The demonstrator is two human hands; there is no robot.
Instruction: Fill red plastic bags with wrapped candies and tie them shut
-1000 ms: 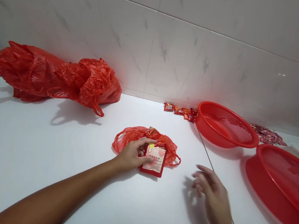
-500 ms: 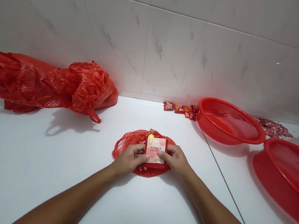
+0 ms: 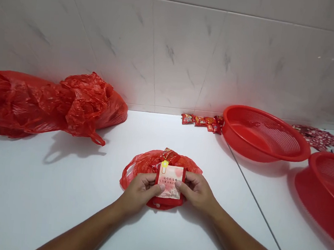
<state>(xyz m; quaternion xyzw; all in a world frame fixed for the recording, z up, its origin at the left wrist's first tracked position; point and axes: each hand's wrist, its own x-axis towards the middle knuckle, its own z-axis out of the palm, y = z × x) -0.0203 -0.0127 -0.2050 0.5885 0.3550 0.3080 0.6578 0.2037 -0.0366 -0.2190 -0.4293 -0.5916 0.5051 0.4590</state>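
A small red pouch with a pink card clipped to its front lies on the white table, on top of a small crumpled red plastic bag. My left hand pinches the pouch's left edge, thumb on the card. My right hand grips its right edge the same way. A yellow clip sits at the card's top left corner. A red wrapped sweet shows just behind the pouch.
A large crumpled red plastic bag lies at the far left by the tiled wall. Several small red sweet packets lie by the wall. Two red plastic colander baskets stand at the right, patterned red items behind them.
My right hand came in from the lower right and took the pouch's right edge. Both hands now hold the pouch, drawn slightly nearer over the small bag. The view tilted down.
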